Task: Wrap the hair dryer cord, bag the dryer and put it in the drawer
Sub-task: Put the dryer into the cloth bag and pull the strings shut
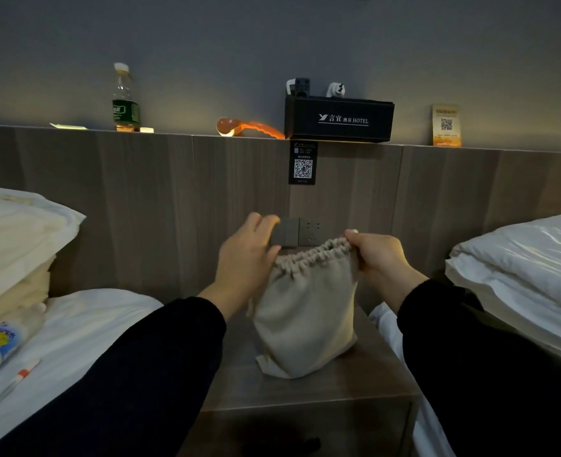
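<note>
Two hands, left hand [244, 255] and right hand [379, 255], each pinching one drawstring bag [302, 311] mouth, on nightstand [364, 387]

Both dark-sleeved arms reach forward, left hand [246, 255] and right hand [379, 255] each in a pinching grip, raised level.

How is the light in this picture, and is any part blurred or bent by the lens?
Head view: dim room, with a warm glow along the ledge near the orange object; the ledge line curves, a wide-angle effect; the cloth bag looks sharp, the lower corners dark.
</note>
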`<state>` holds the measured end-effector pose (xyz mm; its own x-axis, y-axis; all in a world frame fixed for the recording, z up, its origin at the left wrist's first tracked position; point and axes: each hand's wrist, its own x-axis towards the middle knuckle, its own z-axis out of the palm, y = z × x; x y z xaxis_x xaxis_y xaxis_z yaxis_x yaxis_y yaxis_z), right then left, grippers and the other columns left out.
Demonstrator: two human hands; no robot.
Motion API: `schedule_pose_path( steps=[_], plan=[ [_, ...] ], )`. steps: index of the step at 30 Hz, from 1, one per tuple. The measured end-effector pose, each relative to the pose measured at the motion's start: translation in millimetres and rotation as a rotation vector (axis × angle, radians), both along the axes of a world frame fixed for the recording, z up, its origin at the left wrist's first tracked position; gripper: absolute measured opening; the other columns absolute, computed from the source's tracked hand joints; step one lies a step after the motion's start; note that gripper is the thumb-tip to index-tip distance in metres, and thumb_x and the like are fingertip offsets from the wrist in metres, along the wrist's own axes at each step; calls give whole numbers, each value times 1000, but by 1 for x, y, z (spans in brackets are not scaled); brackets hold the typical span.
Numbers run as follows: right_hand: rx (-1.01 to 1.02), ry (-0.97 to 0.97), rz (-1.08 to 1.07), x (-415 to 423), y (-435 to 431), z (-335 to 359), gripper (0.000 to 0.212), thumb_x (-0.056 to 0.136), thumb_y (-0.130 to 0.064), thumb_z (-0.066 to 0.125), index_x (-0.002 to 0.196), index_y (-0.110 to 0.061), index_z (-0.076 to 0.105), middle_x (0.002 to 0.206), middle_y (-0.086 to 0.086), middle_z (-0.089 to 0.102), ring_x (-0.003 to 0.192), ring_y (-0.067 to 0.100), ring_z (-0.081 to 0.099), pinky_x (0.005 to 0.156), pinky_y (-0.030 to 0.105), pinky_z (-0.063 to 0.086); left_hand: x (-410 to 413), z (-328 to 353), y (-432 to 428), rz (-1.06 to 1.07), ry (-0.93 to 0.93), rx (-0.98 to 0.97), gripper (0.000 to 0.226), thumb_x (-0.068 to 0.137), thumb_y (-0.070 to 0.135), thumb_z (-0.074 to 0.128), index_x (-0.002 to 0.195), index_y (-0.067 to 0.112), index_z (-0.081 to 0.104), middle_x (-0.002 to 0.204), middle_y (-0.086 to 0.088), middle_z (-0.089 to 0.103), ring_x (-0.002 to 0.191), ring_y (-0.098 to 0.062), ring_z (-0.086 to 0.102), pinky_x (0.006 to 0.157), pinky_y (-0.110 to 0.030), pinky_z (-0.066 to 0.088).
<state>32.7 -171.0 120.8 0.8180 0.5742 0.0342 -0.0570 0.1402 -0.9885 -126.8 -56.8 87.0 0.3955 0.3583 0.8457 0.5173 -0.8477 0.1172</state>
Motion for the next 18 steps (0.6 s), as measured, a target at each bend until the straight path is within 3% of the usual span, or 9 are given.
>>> schedule_pose_path(
  steps=[3, 6, 9, 13, 15, 18],
  plan=[
    [55, 73, -27, -4, 1, -4, 14, 77, -12, 72, 86, -3, 66, 73, 6, 65, 63, 16, 62, 48, 24, 47, -23, -19, -9, -76, -85, 68, 9, 78, 17, 59, 86, 12, 62, 78, -4, 61, 64, -21, 59, 53, -28, 43],
    [116, 108, -43, -7, 3, -8, 7, 80, -12, 69, 79, -8, 64, 72, 3, 63, 64, 12, 60, 56, 24, 53, -35, -36, -28, -208, -79, 51, 15, 80, 18, 53, 78, 11, 67, 70, -2, 64, 60, -17, 59, 55, -28, 46],
    [94, 39, -11, -10, 7, -11, 17, 81, -19, 66, 68, -15, 57, 70, 2, 58, 60, 13, 55, 63, 28, 49, -36, -47, -41, -280, -37, 44, 21, 81, 17, 51, 82, 9, 70, 75, -3, 69, 67, -16, 63, 63, -25, 49],
    [110, 121, -70, -17, 5, -9, 12, 79, -13, 70, 71, -7, 63, 70, 2, 63, 64, 13, 60, 67, 28, 53, -29, -51, -39, -216, -115, -201, 30, 83, 11, 53, 109, 7, 68, 110, -6, 69, 103, -19, 64, 91, -18, 41],
    [99, 110, -57, -18, 3, -8, 11, 78, -15, 71, 79, -4, 67, 75, 6, 67, 70, 18, 65, 72, 32, 56, -24, -50, -38, -212, -152, -357, 33, 87, 7, 53, 119, 5, 62, 118, -8, 65, 107, -22, 61, 92, -22, 42],
    [79, 81, -22, -15, 1, -8, 14, 79, -17, 71, 85, -4, 69, 71, 6, 66, 62, 18, 62, 53, 27, 52, -14, -44, -35, -183, -210, -506, 25, 93, 16, 50, 111, 6, 65, 107, -9, 66, 97, -20, 60, 76, -16, 37]
  ],
)
